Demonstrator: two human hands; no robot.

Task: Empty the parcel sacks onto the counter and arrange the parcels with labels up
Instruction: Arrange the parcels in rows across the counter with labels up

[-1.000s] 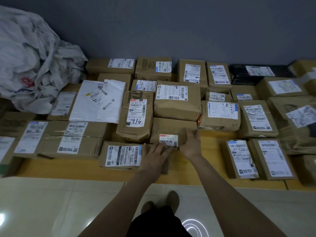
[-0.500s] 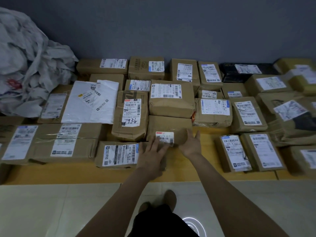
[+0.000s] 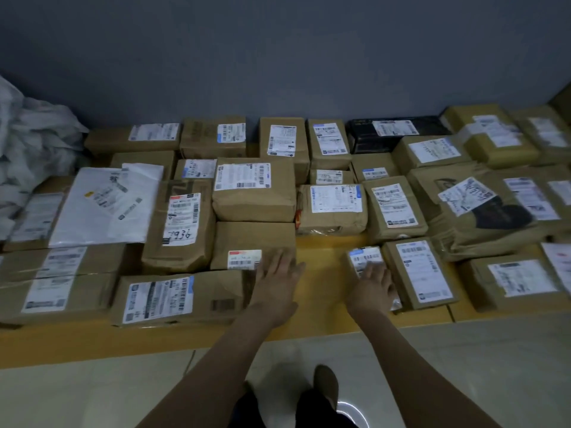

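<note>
Rightward has gone the right hand, off the brown parcel, and it lies seemingly flat on a small parcel, well apart from the left hand, whose straight fingers rest on the brown parcel, label up.

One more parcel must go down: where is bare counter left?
A bare patch of counter lies between the small-label parcel and the narrow parcel, in front of the wide-label parcel. A thin strip runs along the front edge. Toward the wall it is crowded.

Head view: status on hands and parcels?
Left hand flat on small-label box. Right hand flat on small parcel. Visible labels up. Sacks heaped far left.
</note>
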